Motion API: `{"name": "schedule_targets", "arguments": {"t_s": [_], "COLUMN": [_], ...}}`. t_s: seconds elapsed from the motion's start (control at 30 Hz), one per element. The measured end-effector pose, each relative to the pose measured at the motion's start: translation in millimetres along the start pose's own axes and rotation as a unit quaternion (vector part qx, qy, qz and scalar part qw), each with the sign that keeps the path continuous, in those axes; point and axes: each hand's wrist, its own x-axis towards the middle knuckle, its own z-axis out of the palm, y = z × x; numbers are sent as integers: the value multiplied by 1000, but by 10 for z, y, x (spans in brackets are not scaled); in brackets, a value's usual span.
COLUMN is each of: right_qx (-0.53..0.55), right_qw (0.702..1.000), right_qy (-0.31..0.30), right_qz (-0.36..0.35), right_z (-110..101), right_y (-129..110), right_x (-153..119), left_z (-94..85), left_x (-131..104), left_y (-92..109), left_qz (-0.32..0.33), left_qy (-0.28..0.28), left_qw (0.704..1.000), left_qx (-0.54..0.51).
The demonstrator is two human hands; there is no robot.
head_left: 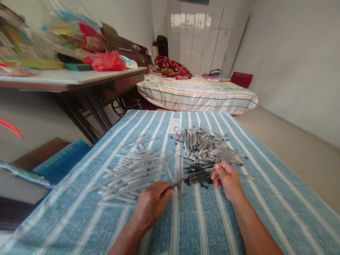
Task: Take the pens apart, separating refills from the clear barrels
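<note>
Head view: The left hand (152,202) is closed around a dark rod (177,183), its far end directed toward the pile of dark rods (197,173). The right hand (227,180) is located at that pile's right edge; thumb and index finger appear to pinch a pale tube (247,176), though blur limits certainty. Loose clear tubes (132,173) lie to the left; dark-tipped tubes (204,147) lie just beyond the dark rods, all on the striped cloth (281,198).

Legible text: "With love" in dark lettering (174,126), running sideways on a white patch of the blue-and-white striped cloth (268,209), near its far edge; pale marks on the blue item (63,161) at left unreadable.
</note>
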Motion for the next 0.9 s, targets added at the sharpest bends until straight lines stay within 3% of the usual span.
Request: {"name": "schedule_targets", "arguments": {"t_s": [0.2, 0.37, 0.47, 0.6, 0.77, 0.9], "right_qx": [14, -29, -40, -109, -267, -427], "right_qw": [998, 997, 996, 986, 935, 863], "right_qy": [53, 69, 81, 122, 190, 164], "right_qz": [-4, 6, 6, -35, -132, -212], "right_z": [-30, 4, 19, -51, -212, -147], "right_y": [46, 94, 100, 129, 150, 18], "right_x": [50, 52, 52, 93, 154, 179], "left_z": [-243, -399, -457, -441, -399, -426], "left_x": [44, 94, 127, 152, 151, 182], "left_y": [-256, -504, -651, -797, -854, -765], "left_qz": [-65, -184, -232, -218, -171, -143], "left_qy": [95, 199, 199, 181, 222, 260], "left_qw": [993, 951, 929, 923, 922, 919], "left_qx": [26, 151, 209, 260, 266, 261]}}
